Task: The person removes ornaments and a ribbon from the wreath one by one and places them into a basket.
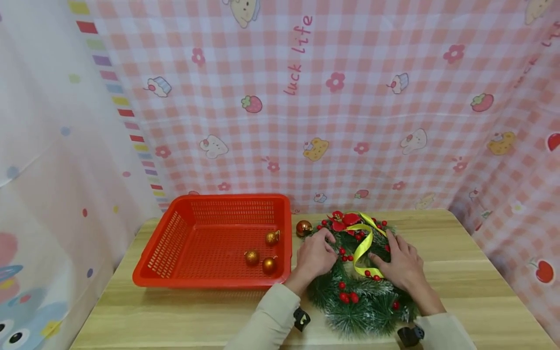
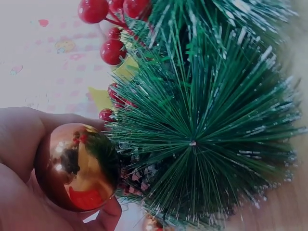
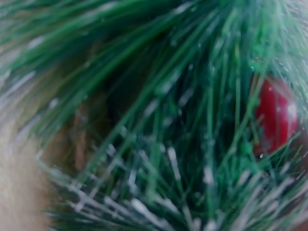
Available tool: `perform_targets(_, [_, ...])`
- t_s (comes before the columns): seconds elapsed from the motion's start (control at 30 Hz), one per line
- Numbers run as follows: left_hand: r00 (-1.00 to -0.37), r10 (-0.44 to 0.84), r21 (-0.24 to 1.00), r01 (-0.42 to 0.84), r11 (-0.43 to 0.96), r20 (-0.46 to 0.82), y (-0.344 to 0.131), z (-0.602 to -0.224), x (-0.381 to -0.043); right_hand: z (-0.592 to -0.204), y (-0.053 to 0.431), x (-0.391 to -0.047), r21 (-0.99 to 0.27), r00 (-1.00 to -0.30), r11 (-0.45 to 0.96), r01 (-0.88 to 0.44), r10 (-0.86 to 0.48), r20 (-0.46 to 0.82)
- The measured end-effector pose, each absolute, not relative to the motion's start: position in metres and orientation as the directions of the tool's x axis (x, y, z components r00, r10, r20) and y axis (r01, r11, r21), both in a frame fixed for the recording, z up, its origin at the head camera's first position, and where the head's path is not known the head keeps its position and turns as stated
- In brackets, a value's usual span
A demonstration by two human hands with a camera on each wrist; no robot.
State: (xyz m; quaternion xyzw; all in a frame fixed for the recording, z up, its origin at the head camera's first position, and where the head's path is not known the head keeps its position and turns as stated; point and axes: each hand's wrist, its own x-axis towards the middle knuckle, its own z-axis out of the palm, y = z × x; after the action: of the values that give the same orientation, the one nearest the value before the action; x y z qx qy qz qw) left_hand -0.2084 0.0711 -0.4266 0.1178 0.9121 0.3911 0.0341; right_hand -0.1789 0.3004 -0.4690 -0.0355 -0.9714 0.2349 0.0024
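A green Christmas wreath [image 1: 350, 318] with frosted needle tips and red berries [image 1: 344, 297] lies on the table. A red flower [image 1: 343, 221] sits at its far side, and a yellow ribbon [image 1: 363, 249] curls across its middle. At the wreath's left side my left hand [image 1: 316, 256] holds a shiny copper-gold bauble [image 2: 77, 168] in its fingers, close beside the needles; the hand hides it in the head view. My right hand [image 1: 402, 265] rests on the wreath's right side, fingers extended and thumb toward the ribbon. Needles and one berry [image 3: 276, 115] fill the right wrist view.
Left of the wreath stands a red plastic basket [image 1: 210, 283] with three gold baubles [image 1: 252, 257] at its right end. Another copper bauble [image 1: 304, 228] lies on the wooden table [image 1: 459, 291] between basket and wreath. A checked curtain [image 1: 280, 121] hangs behind the table.
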Motion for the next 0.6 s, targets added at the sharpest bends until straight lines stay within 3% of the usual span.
perform_targets(0.3, [-0.971, 0.24, 0.828, 0.129, 0.545, -0.006, 0.073, -0.423, -0.215, -0.472, 0.301, -0.18, -0.464, -0.997, 0.883, 0.068, 0.074, -0.005])
perform_targets(0.6, [-0.988, 0.149, 0.772, 0.066, 0.633, -0.038, 0.087, -0.416, -0.224, -0.47, 0.301, -0.18, -0.439, -0.996, 0.895, 0.079, 0.084, -0.008])
